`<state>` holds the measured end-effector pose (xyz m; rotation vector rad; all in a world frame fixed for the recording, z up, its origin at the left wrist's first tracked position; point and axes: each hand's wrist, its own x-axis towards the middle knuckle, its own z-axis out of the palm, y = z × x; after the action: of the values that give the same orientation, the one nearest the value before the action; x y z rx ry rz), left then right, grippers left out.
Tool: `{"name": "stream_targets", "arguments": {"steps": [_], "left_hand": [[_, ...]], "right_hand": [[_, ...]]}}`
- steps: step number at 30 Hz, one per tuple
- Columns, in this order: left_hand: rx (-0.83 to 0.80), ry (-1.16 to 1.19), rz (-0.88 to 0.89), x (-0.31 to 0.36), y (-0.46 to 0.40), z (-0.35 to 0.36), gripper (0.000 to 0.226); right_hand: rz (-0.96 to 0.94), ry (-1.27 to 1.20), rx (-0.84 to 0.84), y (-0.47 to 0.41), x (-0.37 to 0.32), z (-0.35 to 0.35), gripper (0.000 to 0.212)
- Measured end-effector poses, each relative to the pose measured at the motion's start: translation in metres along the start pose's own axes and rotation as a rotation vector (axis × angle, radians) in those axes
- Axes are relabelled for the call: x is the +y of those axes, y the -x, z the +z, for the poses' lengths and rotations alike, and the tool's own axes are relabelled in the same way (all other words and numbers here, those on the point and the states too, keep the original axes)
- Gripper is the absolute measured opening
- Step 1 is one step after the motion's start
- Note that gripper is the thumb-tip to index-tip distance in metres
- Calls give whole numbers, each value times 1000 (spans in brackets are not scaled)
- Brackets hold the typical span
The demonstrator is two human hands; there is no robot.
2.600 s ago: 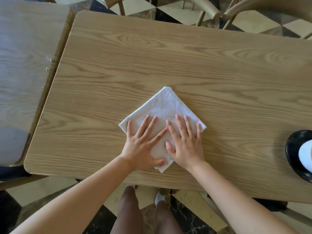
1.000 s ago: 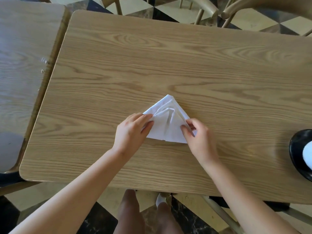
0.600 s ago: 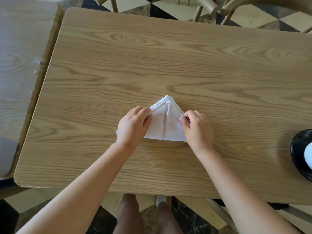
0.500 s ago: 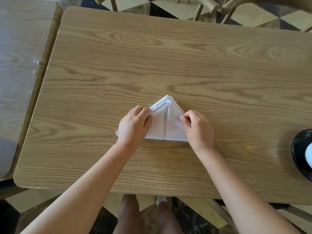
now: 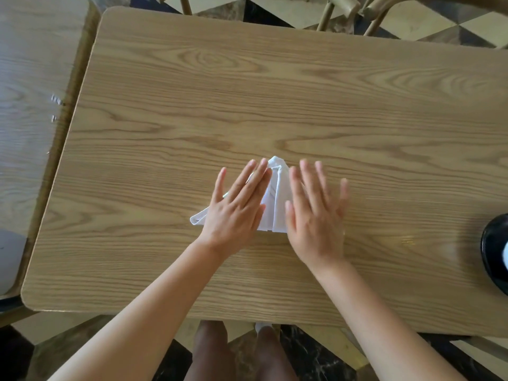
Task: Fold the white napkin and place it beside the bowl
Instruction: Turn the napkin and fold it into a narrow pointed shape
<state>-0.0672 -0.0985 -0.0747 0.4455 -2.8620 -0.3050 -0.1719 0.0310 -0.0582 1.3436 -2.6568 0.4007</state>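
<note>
- Napkin (image 5: 276,199), folded to a triangle, lies mid-table, well apart from the black bowl (image 5: 494,251).
- Left hand (image 5: 236,213) and right hand (image 5: 316,215) press flat, fingers spread, gripping nothing.
- Folds may spring open once pressure lifts.

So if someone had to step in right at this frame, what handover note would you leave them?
Left hand: open, flat on the white napkin.
Right hand: open, fingers spread, on the napkin's right side.
Napkin: folded into a triangle, mid wooden table, point away from the person.
Black bowl: far right edge of view, well apart from the napkin.
Done: main folds.
Left: finish pressing, then carry the napkin beside the bowl.
</note>
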Motion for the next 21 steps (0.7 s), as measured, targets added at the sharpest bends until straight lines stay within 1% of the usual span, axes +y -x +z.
{"name": "stream_targets", "arguments": {"steps": [2, 5, 9, 11, 14, 17, 21], "left_hand": [[-78, 4, 19, 0, 0, 11, 51], [-152, 9, 10, -4, -1, 20, 51], [-203, 9, 24, -7, -5, 16, 53], [-226, 6, 92, -12, -4, 11, 53], [-258, -26, 206, -41, 9, 2, 53], [-297, -27, 177, -64, 21, -6, 53], [-363, -31, 152, -64, 22, -5, 54]], "right_hand": [[-40, 0, -138, 4, -7, 13, 51], [9, -6, -280, 4, -3, 29, 54], [3, -5, -324, 2, -2, 29, 56], [-27, -11, -346, 3, 3, 24, 57], [-92, 16, -391, 10, 27, 16, 58], [-125, 25, -412, 15, 45, 12, 58], [-102, 17, -451, 15, 43, 11, 58]]}}
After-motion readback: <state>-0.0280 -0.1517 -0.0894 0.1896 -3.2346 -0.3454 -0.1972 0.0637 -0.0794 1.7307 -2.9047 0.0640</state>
